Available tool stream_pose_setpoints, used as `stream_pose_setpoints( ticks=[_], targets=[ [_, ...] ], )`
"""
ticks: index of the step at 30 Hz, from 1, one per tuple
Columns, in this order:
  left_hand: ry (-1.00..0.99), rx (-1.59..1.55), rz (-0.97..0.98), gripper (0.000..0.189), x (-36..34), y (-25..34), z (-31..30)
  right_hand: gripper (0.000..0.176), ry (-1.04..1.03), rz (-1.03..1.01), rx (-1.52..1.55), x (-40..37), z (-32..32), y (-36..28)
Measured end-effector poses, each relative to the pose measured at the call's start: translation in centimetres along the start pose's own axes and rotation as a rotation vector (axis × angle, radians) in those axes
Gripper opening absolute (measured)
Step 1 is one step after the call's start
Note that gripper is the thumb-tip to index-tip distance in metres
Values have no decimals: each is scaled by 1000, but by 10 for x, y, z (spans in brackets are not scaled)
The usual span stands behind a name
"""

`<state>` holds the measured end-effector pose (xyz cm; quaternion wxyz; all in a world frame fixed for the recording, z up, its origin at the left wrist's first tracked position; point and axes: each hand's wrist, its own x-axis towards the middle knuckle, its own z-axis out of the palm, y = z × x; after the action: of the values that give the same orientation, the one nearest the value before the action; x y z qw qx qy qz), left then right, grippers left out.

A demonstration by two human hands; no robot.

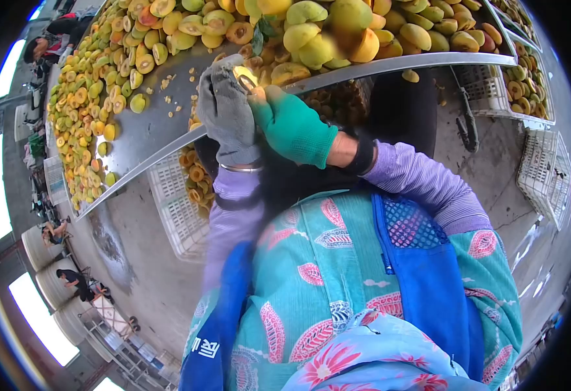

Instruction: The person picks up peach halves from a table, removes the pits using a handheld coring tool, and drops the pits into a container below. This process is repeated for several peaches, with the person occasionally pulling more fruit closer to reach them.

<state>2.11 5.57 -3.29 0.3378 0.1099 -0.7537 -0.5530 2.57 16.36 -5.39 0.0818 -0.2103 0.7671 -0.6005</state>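
My left hand (227, 114), in a grey glove, is closed on a yellow fruit half (244, 77) above the edge of the metal table (168, 98). Touching it from the right, my right hand (295, 127), in a green glove, has its fingers pressed together at the fruit; whatever they hold is hidden. Behind both hands lie piled halved fruits (217, 23), and larger greenish-yellow fruits (350, 16) rest at the top middle. Small pits or scraps are scattered on the metal to the left.
White crates stand below the table's left part (174, 208) and at the right (546, 169); another, holding fruit, is at the upper right (481, 91). The raised metal rim (415, 63) runs in front of me. Several people sit or work far left.
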Motion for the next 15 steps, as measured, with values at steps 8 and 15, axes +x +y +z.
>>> stream_pose_setpoints(
  ticks=[8,15],
  targets=[
    [-21,79,-125,33,-1,15,0,37,-132,190,142,4,-2,-7],
    [-298,249,149,24,9,16,-5,46,-144,146,186,1,-6,1]
  ],
)
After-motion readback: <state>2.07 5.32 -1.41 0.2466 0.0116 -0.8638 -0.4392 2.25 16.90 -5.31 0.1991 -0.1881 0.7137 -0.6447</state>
